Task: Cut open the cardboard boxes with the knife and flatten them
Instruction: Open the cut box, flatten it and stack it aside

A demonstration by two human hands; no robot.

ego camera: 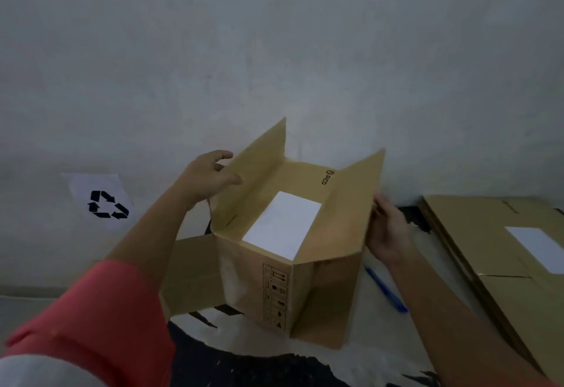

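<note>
Cardboard box (332, 234) is in the middle of the frame, lifted between the two hands, with a white label (282, 225) on the panel that faces up. Its flaps stand open on both sides and one more flap hangs out toward the lower left, so its seams seem to be already cut.

The left hand (210, 177), at the upper left of the box, grips the edge of the left flap; the thumb lies on the inner face and the fingers curl over the rim. The right hand (389, 229) holds the outer edge of the right flap. Its fingers go behind the cardboard and are mostly hidden, but the hold looks closed on the flap. A hold on two opposite flaps probably lets the person spread the walls apart and press the box flat.

A blue knife (385, 290), blurred, lies on the floor at the lower right, just beside the box. Probably it is put down because flattening needs both hands. Flattened boxes (476, 234) lie in a pile at the right edge, likely the place for this one too. A recycling sign (107, 204) is on the wall at the left.
</note>
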